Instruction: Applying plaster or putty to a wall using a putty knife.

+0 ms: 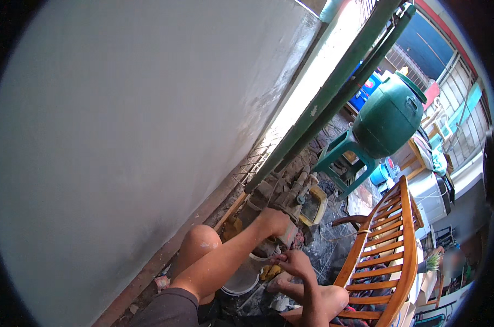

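Landmark: pale bucket [240, 293], round thin rim, smooth dull-grey inside, set low between the legs.
Left hand: [272, 222] beyond the bucket; bare forearm runs long and nearly straight past the left knee, back of hand up, wrist bent slightly down.
Left grip: fingers mostly hidden under the hand; cannot tell if apart, together or clamped on something.
Block: [288, 235] grey, blocky, flat-faced with reddish marks; beyond the bucket and to its right, just beside the left grip, contact unclear.
Right hand: [296, 262] right of the bucket, near its rim; elbow bent, forearm steep, wrist flexed, fingers pointing in toward the left.
Right grip: fingers curled, tips close together; too small to tell if they pinch anything.
Yellow piece: [270, 271] crumpled-looking, material unclear; right of the bucket, below the right grip.
Basin: [321, 208] yellowish, angular, dirty rim; beyond the bucket, to its right.
Wall: [121, 136] smooth grey, left of the bucket.
Barrel: [391, 114] green, bulging, lidded, on a green stool [342, 147], far beyond the bucket, to its right.
Seat: [407, 245] glossy brown wood, slatted, right of the bucket.
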A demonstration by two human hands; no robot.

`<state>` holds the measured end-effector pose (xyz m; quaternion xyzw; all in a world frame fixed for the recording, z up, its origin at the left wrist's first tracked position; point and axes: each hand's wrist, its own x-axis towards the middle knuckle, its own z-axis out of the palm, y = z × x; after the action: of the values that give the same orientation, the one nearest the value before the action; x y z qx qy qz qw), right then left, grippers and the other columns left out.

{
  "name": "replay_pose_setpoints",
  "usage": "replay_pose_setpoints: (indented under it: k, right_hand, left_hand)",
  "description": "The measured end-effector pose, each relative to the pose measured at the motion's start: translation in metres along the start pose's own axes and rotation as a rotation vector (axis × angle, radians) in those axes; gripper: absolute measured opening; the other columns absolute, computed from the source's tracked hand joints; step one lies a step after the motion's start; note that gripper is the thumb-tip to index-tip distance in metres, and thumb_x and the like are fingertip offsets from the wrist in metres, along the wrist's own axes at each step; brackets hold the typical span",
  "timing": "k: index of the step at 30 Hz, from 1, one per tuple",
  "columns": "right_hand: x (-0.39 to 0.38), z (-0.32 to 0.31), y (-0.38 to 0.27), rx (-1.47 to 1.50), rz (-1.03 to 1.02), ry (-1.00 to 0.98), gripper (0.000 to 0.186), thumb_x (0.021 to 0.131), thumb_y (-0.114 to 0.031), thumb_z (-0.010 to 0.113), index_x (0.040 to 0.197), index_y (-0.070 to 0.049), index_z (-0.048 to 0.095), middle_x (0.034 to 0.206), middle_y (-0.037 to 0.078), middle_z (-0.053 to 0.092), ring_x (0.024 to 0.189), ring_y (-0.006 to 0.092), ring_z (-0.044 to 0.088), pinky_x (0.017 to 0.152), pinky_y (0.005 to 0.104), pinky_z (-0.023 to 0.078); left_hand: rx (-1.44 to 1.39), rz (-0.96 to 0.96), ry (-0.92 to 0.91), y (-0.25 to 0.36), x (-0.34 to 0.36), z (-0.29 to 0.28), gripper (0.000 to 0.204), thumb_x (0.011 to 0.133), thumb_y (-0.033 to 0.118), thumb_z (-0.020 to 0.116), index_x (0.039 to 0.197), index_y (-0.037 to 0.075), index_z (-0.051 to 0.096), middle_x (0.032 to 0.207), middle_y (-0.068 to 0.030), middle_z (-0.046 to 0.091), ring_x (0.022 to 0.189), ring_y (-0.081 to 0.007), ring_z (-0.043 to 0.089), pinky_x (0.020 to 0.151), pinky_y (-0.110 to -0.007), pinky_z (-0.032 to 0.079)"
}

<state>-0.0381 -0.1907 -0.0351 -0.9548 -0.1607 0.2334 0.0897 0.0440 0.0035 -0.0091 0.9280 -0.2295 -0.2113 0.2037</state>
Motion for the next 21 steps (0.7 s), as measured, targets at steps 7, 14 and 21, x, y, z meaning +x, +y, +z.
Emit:
replay_pose_setpoints:
  k: [7,14,21]
  right_hand:
    - [0.001,-0.009,0.036,-0.05,0.143,-0.128,0.031,0.073,-0.034,0.065,0.092,-0.011,0.072,0.083,0.019,0.068,0.077,0.0333,0.066,0.071,0.043,0.052]
    - [0.006,-0.005,0.059,0.373,0.004,-0.415,0.029,0.081,-0.026,0.062,0.093,-0.001,0.07,0.078,0.01,0.07,0.07,0.018,0.065,0.066,0.0331,0.052]
    - [0.022,0.053,0.102,0.352,0.093,-0.808,0.029,0.088,-0.013,0.051,0.112,-0.001,0.063,0.099,0.006,0.068,0.082,0.0155,0.065,0.069,0.0322,0.053]
  left_hand:
    - [-0.044,-0.051,0.043,-0.005,-0.003,-0.007,0.029,0.079,0.018,0.056,0.102,0.006,0.068,0.106,-0.0164,0.068,0.101,-0.0314,0.065,0.084,-0.044,0.052]
    - [-0.04,-0.091,-0.03,-0.019,-0.017,-0.01,0.029,0.08,0.018,0.053,0.102,0.004,0.067,0.107,-0.0192,0.066,0.101,-0.0332,0.065,0.083,-0.044,0.052]
    - [-0.099,-0.085,-0.014,-0.016,-0.043,-0.026,0.035,0.081,0.02,0.05,0.109,0.004,0.064,0.109,-0.0199,0.065,0.102,-0.0354,0.063,0.084,-0.045,0.051]
